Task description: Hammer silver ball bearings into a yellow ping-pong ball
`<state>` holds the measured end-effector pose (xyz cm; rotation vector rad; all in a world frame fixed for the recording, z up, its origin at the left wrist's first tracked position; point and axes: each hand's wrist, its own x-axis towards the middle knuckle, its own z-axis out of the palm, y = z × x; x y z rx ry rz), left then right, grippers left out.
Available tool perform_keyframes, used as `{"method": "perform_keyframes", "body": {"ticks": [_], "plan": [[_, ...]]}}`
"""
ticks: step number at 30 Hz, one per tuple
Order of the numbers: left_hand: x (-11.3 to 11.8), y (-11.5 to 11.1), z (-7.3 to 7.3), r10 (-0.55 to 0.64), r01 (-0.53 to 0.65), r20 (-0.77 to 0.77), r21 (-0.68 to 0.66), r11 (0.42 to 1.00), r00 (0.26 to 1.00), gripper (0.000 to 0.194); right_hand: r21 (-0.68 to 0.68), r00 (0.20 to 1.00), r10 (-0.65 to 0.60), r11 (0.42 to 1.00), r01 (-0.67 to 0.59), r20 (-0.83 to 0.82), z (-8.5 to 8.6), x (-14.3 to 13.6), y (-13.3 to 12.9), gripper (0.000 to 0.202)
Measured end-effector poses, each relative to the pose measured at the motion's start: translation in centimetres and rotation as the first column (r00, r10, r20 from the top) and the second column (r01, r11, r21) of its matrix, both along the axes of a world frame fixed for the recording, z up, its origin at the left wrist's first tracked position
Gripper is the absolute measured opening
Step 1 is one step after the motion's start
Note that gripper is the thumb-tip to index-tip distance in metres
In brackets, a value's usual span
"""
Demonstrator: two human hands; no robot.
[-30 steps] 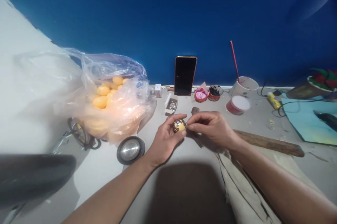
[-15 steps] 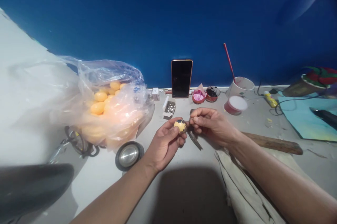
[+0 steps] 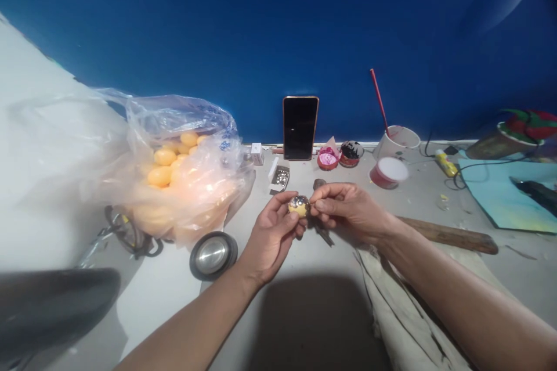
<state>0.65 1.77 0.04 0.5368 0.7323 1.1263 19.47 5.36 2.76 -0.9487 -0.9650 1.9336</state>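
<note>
One yellow ball (image 3: 298,206) between left hand's (image 3: 275,234) fingertips.

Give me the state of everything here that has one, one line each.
Yellow ball: partly covered in silvery pieces
Left hand: holding the ball
Right hand: fingertips pinched beside it
Phone: propped upright, screen dark
Small box: open, silvery pieces inside
White cup: open, red stick leaning inside

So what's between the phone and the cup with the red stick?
Two small tubs: the pink-filled tub by the phone, then the black-filled tub on the cup side. Shows in the head view.
</note>
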Motion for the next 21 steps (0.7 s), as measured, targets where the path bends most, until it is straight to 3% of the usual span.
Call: {"method": "perform_keyframes", "body": {"ticks": [12,19,21], "plan": [[0.26,-0.41,0.3,0.086,-0.048,-0.263,0.148,0.988,0.961,0.045,-0.011,0.997,-0.007,1.0,0.008,0.079,0.11,-0.22,-0.19,0.029],[0.12,-0.63,0.5,0.202,-0.079,-0.536,0.243,0.967,0.82,0.036,0.018,0.995,-0.01,1.0,0.008,0.096,0.14,-0.3,-0.26,0.033],[0.15,-0.7,0.29,0.175,-0.06,-0.521,0.229,0.972,0.835,0.038,0.018,0.996,0.0,1.0,-0.002,0.09,0.11,-0.34,-0.31,0.032]]}}
